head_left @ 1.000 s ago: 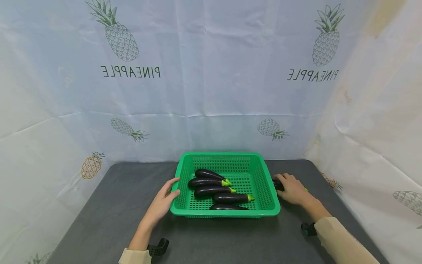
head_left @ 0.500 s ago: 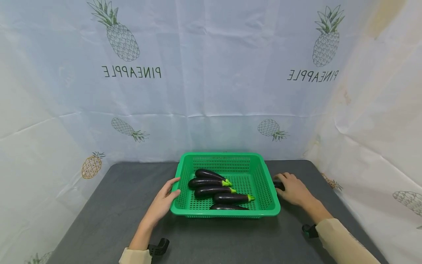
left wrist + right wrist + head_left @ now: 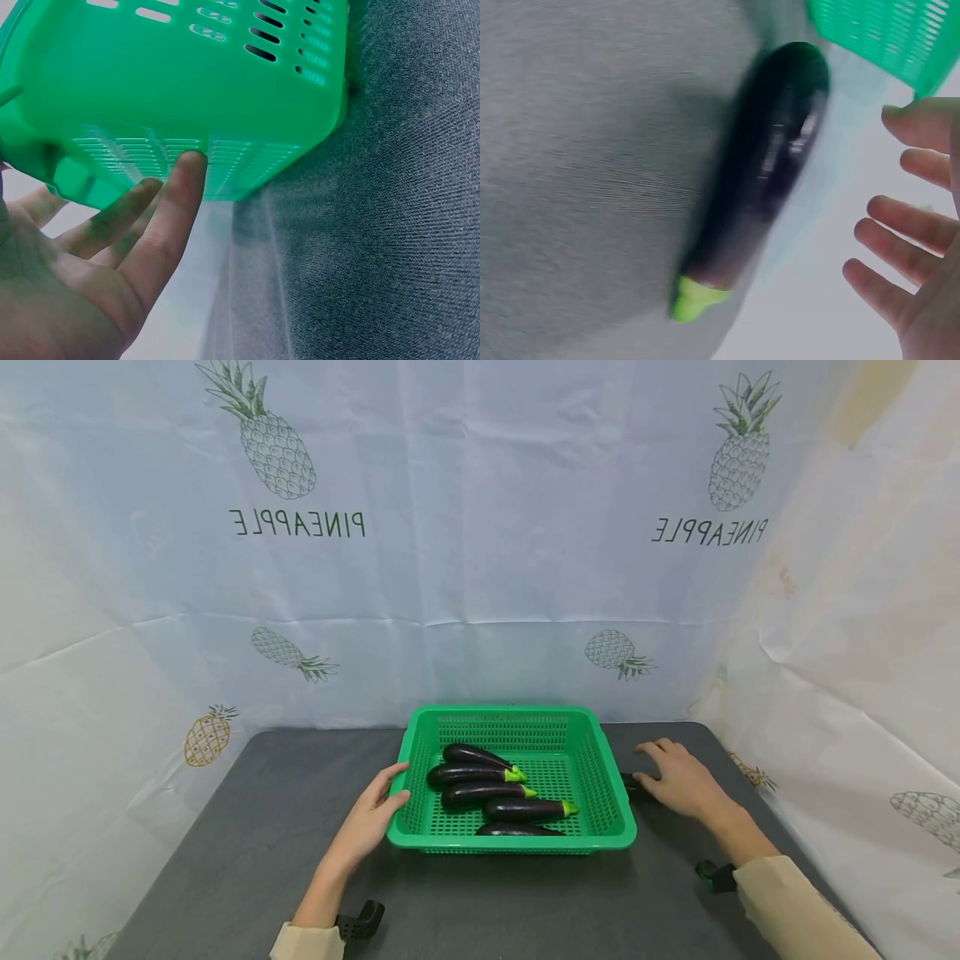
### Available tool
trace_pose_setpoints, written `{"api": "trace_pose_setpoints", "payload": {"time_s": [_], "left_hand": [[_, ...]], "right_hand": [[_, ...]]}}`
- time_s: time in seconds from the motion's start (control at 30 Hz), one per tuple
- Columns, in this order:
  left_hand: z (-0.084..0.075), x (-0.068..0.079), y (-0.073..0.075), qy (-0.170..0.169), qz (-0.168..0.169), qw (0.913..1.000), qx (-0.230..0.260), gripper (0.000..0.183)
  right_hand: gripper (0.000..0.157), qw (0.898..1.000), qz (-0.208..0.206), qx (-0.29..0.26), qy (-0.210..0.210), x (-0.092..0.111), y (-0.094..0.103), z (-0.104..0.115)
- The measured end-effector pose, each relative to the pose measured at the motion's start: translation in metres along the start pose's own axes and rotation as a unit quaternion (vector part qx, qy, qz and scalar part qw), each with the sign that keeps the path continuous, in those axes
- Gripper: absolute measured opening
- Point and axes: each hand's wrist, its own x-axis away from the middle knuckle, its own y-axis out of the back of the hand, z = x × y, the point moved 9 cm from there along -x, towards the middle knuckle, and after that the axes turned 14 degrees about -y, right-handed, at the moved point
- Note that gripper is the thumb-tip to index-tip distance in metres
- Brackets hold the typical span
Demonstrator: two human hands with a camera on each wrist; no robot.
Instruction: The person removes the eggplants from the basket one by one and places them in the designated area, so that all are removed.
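A green plastic basket (image 3: 517,843) stands on the dark table with several eggplants (image 3: 480,793) lying inside it, green stem ends pointing right. At the basket's left rim is my left hand (image 3: 367,818); in the left wrist view its fingers (image 3: 169,225) stretch out along the outer wall. To the right of the basket, my right hand (image 3: 682,785) is spread above the table and holds nothing. One more eggplant (image 3: 757,165) lies beside the basket, apart from the right fingers in the right wrist view; the hand and the rim mostly hide it in the head view.
Dark grey cloth covers the table (image 3: 517,910). A pale curtain (image 3: 510,568) printed with pineapples hangs behind and on both sides. A black wrist mount (image 3: 362,922) sits on the left wrist, with a similar mount (image 3: 716,877) on the right.
My right hand has let go of the eggplant beside the basket and moved up and right with its fingers spread. The left hand and the basket have stayed in place.
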Motion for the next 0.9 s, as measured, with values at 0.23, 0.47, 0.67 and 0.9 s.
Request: {"api": "trace_pose_setpoints", "payload": {"time_s": [0.23,0.47,0.67,0.9], "left_hand": [[0.0,0.0,-0.001,-0.002,0.003,1.0,0.001,0.052],[0.0,-0.001,-0.001,0.0,0.005,1.0,0.008,0.052],[0.001,-0.001,-0.001,-0.003,0.006,1.0,0.005,0.052],[0.002,-0.002,0.0,-0.005,0.005,1.0,0.005,0.052]], "right_hand": [[0.038,1.0,-0.009,-0.028,0.006,0.001,0.027,0.017],[0.036,0.999,-0.027,-0.042,0.019,0.004,0.05,0.045],[0.038,0.998,-0.027,-0.055,0.019,0.009,0.062,0.07],[0.039,0.997,-0.024,-0.063,0.035,0.014,0.064,0.098]]}}
